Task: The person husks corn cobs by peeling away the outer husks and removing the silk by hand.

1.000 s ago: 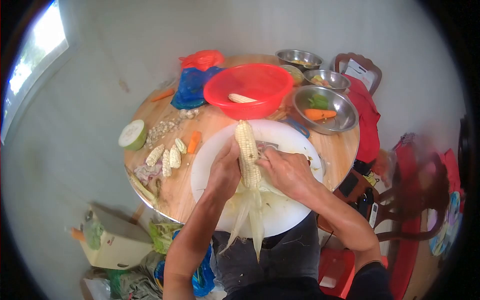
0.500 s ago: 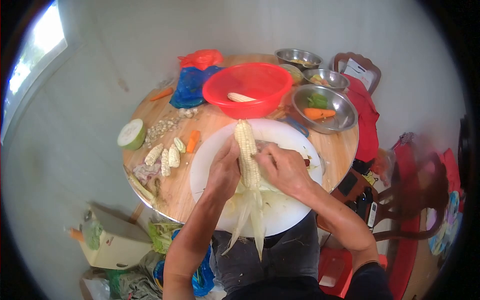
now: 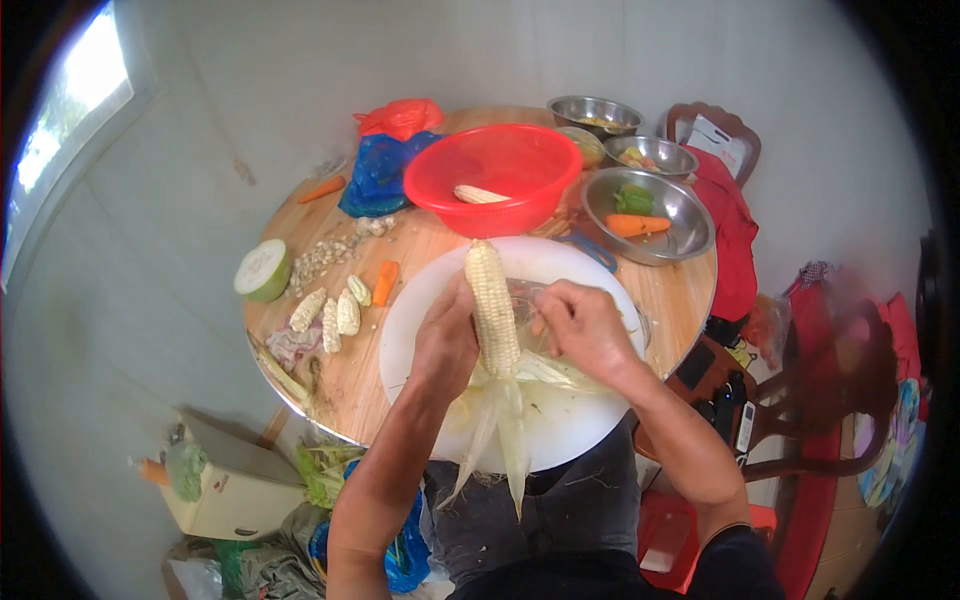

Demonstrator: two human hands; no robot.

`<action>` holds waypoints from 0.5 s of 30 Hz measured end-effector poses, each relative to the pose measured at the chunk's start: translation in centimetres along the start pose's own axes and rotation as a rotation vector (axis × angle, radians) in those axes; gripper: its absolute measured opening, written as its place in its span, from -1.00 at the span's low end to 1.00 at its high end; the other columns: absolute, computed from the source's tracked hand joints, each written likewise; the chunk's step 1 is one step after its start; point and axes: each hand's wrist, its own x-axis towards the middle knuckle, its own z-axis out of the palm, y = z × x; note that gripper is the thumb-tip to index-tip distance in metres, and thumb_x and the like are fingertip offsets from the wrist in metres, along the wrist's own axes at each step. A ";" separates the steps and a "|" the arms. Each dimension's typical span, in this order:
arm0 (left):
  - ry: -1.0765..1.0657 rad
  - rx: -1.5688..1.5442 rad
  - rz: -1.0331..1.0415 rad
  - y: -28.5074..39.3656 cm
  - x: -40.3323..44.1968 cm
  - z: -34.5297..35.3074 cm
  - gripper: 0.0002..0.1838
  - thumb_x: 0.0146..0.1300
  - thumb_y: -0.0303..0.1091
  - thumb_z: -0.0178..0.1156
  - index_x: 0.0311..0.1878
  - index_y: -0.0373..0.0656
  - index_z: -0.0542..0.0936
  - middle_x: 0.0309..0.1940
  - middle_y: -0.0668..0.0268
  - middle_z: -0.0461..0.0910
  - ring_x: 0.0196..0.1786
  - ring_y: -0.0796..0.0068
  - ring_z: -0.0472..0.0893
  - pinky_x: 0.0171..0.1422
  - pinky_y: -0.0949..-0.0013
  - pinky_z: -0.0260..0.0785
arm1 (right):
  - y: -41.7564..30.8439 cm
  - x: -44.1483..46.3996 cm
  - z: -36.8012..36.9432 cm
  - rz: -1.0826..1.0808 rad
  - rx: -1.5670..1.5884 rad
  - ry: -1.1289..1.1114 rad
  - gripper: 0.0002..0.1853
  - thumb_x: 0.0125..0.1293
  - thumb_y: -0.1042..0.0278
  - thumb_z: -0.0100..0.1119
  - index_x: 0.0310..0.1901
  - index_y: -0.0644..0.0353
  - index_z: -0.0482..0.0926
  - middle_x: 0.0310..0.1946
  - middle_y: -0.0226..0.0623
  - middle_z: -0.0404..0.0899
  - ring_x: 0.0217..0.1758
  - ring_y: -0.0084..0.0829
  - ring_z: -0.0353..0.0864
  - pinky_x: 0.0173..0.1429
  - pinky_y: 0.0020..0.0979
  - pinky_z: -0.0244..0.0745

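My left hand (image 3: 447,338) is wrapped round the left side of a peeled corn cob (image 3: 492,310), which stands tip up with its pale husk (image 3: 512,440) hanging down toward my lap. To the right of the cob, my right hand (image 3: 583,325) is closed in a pinch, apart from the kernels. Thin strands seem to show at its fingertips, too fine to make out. Both hands are over a round white board (image 3: 570,435), where more husk leaves lie partly under my right hand.
Beyond the board, a red basin (image 3: 535,215) holds another cob. Steel bowls (image 3: 690,225) stand at the back right. Short corn pieces (image 3: 348,312), a carrot piece (image 3: 385,283), garlic and a cut gourd (image 3: 263,270) lie left on the wooden table (image 3: 350,390).
My right hand has moved away from the cob to the right, uncovering more of the board beside it. My left hand and the cob have stayed nearly in place.
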 end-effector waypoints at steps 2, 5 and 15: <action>0.023 0.072 -0.021 0.1 -0.1 -0.1 -0.44 0.62 -0.04 -0.05 0.47 -0.24 0.31 0.13 0.20 0.55 0.17 0.37 0.57 0.28 0.25 0.44 | -0.2 0.8 -2.2 0.480 0.193 -0.082 -0.84 0.43 0.47 0.12 -0.05 0.33 0.60 -0.37 -0.12 0.71 -0.44 -0.12 0.68 -0.22 -0.24 0.61; 0.032 -0.062 0.030 -0.9 0.0 -1.2 -0.41 0.60 0.00 -0.02 0.47 -0.23 0.32 0.11 0.20 0.56 0.15 0.35 0.58 0.26 0.21 0.47 | 0.7 0.6 -3.0 0.161 -0.382 0.067 -0.57 0.30 0.50 0.20 0.22 0.26 0.49 -0.03 0.00 0.70 0.06 0.05 0.69 0.13 -0.05 0.56; -0.084 0.079 -0.017 0.0 0.4 -1.2 -0.42 0.63 -0.05 -0.07 0.49 -0.27 0.31 0.26 0.15 0.53 0.27 0.30 0.54 0.40 0.19 0.37 | -3.7 3.3 -2.3 -0.144 -0.369 -0.409 -0.66 0.35 0.25 0.26 0.07 0.26 0.59 -0.07 0.10 0.67 -0.03 0.14 0.65 0.09 0.00 0.52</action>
